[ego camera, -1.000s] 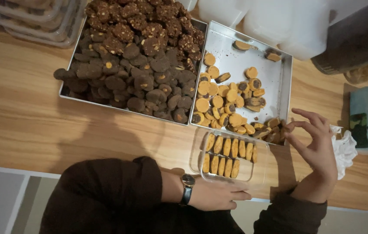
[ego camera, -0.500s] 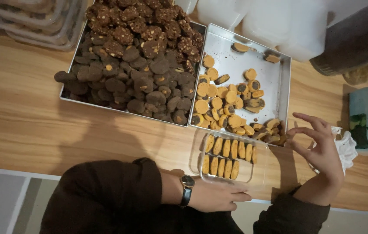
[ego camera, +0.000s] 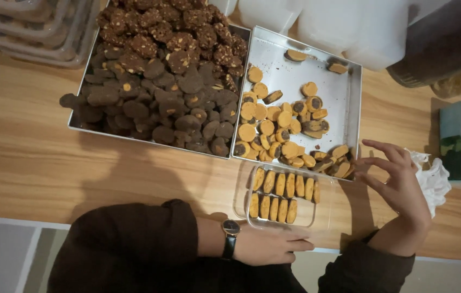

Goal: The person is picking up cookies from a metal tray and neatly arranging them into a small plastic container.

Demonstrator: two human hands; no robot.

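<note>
**Cookie packing bench: hands, box, trays**

Right hand (ego camera: 398, 187): fingers spread and curled, thumb and forefinger apart, tips at the near right corner of the steel tray (ego camera: 344, 103), among the orange cookies (ego camera: 274, 127) heaped there. Whether a cookie is pinched between the tips cannot be told; nothing is plainly clamped.

Left hand (ego camera: 271, 247): laid flat against the near edge of the clear box (ego camera: 282, 196), fingers together and extended, steadying rather than closing around it. A dark-strapped watch (ego camera: 230, 234) sits on the wrist, dark sleeve behind it.

Clear box: stands on the wooden table (ego camera: 35, 152), touching the near side of the steel tray. Holds two rows of orange cookies set on edge, close-packed; right end of the far row just short of the wall.

Steel tray: orange cookies, some with dark centres, loosely piled in its near half; two lie apart at the far side.

Dark cookies (ego camera: 165, 76): heaped in a second tray touching the steel tray's left side, one spilling over its left rim.

White tissue (ego camera: 431, 182): crumpled, right of the steel tray, just beyond the right hand.

Stacked clear lids (ego camera: 24, 27): far left of the steel tray.
</note>
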